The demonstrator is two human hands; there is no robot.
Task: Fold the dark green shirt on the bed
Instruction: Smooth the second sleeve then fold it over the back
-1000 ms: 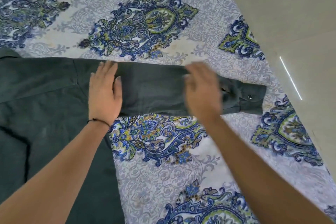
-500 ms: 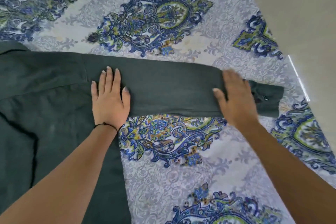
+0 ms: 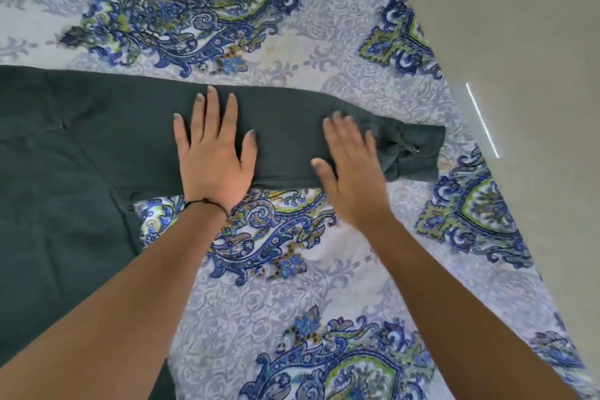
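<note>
The dark green shirt (image 3: 65,178) lies flat on the bed, its body at the left and one long sleeve (image 3: 285,127) stretched out to the right. The buttoned cuff (image 3: 418,153) at the sleeve's end is bunched. My left hand (image 3: 214,153) presses flat on the middle of the sleeve with straight, spread fingers. My right hand (image 3: 350,166) lies flat on the sleeve near the cuff and looks motion-blurred.
The bed is covered by a sheet (image 3: 292,302) with blue and green paisley patterns. Its right edge runs diagonally, with beige floor (image 3: 519,42) beyond it. The cuff lies close to that edge.
My left hand slid from the shoulder seam out along the sleeve. My right hand swept towards the cuff, then drew back a little. The cuff is now bunched.
</note>
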